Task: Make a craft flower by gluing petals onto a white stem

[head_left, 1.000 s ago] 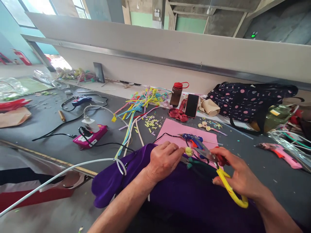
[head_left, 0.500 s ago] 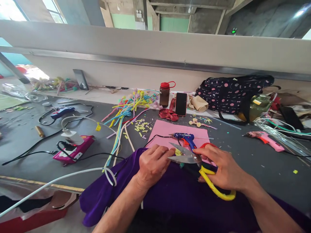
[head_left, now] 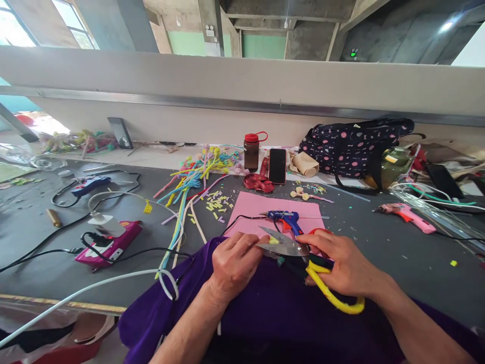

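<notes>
My right hand (head_left: pixel 343 260) grips a pair of scissors (head_left: pixel 290 249) with a yellow-wrapped handle and a red loop, their blades apart and pointing left. In front of the tips my left hand (head_left: pixel 238 260) is closed in a pinch. A small pale-yellow fuzzy piece (head_left: pixel 273 240) shows between the blades by the left fingertips; the rest of it is hidden. Just beyond the scissors, a blue glue gun (head_left: pixel 286 218) lies on a pink sheet (head_left: pixel 248 205). Below both hands spreads purple cloth (head_left: pixel 288 308), with a small green bit near the lower blade.
Fuzzy coloured stems (head_left: pixel 193 177) and cut yellow bits (head_left: pixel 217 202) lie left of the sheet. A magenta power strip (head_left: pixel 109 245) with cables sits further left. Behind stand a bottle (head_left: pixel 251 155), a phone (head_left: pixel 277 166) and a patterned bag (head_left: pixel 348 151). A pink glue gun (head_left: pixel 409 215) lies right.
The scissor blades have come slightly closer together around the yellow piece. Both hands stay in nearly the same place while the whole view shifts a little.
</notes>
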{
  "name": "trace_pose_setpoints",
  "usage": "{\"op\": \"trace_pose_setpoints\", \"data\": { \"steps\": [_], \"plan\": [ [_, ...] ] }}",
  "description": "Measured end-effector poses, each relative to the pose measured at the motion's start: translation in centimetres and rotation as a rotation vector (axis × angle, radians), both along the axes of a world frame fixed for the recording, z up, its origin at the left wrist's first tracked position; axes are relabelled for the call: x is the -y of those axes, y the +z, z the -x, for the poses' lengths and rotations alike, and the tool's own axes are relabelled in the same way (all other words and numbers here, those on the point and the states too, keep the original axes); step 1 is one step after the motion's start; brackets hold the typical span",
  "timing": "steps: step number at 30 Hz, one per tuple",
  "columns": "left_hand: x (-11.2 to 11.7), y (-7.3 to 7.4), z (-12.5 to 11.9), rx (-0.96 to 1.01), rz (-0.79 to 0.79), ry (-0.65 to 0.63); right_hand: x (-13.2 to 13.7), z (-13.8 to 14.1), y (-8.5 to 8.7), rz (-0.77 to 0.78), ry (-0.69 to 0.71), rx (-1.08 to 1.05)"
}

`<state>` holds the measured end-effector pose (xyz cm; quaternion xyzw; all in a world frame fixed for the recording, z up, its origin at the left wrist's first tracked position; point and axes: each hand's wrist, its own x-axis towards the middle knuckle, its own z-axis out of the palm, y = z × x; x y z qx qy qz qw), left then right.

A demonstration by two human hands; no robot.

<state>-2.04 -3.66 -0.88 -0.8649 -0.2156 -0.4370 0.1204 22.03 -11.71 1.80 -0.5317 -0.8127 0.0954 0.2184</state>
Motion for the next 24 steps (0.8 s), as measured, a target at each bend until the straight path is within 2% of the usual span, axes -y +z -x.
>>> {"op": "trace_pose_setpoints", "data": {
  "steps": [12, 24],
  "plan": [
    [0.0, -0.1, 0.0, -0.026, -0.006, 0.041, 0.0, -0.1, -0.2, 0.012, 0.013, 0.006],
    [0.0, 0.0, 0.3, -0.026, 0.005, 0.014, 0.3, 0.1, 0.8, 0.082, 0.019, 0.012]
  ]
}}
